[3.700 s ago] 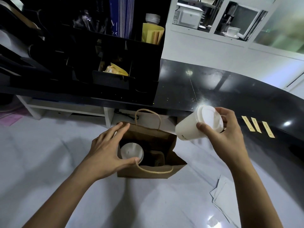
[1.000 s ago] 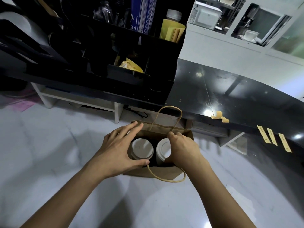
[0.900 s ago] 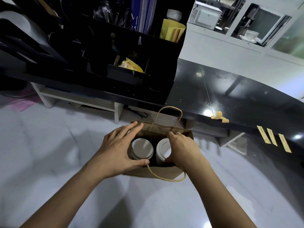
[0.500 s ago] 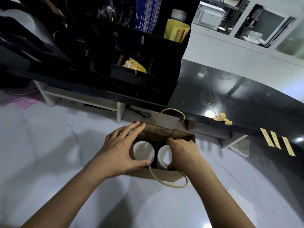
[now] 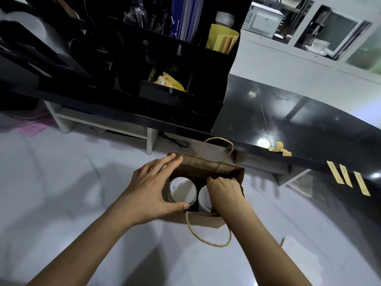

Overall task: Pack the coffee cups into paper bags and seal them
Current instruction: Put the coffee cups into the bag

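Two white-lidded coffee cups are sitting side by side inside the open paper bag (image 5: 198,218) on the white counter (image 5: 61,193): left cup (image 5: 182,190), right cup (image 5: 204,200). The left hand (image 5: 152,188), fingers spread, is bracing the bag's left rim. The right hand (image 5: 224,193) is curling its grip over the right cup's lid. No readable writing. The black ledge (image 5: 299,129) is crowding the bag's far edge.
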`<control>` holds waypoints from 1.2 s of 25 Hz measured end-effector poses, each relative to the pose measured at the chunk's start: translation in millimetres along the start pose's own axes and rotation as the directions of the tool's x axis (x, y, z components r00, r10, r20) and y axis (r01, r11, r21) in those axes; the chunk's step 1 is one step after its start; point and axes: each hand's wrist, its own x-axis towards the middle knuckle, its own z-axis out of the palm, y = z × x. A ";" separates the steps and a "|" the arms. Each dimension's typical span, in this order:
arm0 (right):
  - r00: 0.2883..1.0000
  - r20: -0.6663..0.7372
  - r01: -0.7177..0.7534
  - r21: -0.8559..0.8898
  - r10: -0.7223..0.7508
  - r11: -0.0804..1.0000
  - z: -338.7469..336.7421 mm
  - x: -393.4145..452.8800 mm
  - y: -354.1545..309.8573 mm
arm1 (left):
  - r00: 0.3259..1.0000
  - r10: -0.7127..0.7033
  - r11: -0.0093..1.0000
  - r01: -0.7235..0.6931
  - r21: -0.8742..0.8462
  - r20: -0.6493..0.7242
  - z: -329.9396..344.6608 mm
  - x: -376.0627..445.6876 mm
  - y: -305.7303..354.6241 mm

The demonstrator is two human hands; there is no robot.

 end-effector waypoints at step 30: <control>0.903 -0.429 0.313 0.635 -0.016 0.706 -80.3 -62.2 41.1 | 0.983 0.022 0.998 -0.032 -0.053 -0.182 -41.5 -2.9 25.1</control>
